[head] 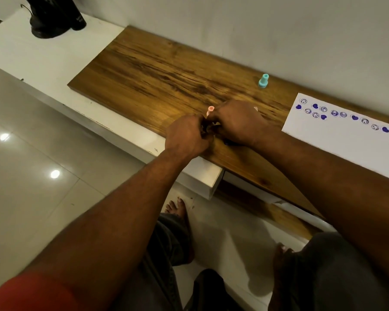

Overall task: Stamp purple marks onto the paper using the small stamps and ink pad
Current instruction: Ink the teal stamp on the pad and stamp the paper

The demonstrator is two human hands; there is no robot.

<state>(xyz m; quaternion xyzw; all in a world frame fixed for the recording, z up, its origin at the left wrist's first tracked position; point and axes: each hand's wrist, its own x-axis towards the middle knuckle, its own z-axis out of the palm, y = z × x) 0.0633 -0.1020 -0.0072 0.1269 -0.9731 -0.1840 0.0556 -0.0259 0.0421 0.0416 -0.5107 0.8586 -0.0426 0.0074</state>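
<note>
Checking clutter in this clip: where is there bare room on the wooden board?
The wooden board is bare from its left end to the hands. Crowded: left hand and right hand together around the pink stamp, teal stamp, stamped white paper.

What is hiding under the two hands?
A pink stamp pokes up between the left hand and right hand. Something dark blue peeks out under the right hand, maybe the ink pad. The rest is covered.

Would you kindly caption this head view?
Both hands work a pink stamp on the wooden board, beside purple-stamped paper.
</note>
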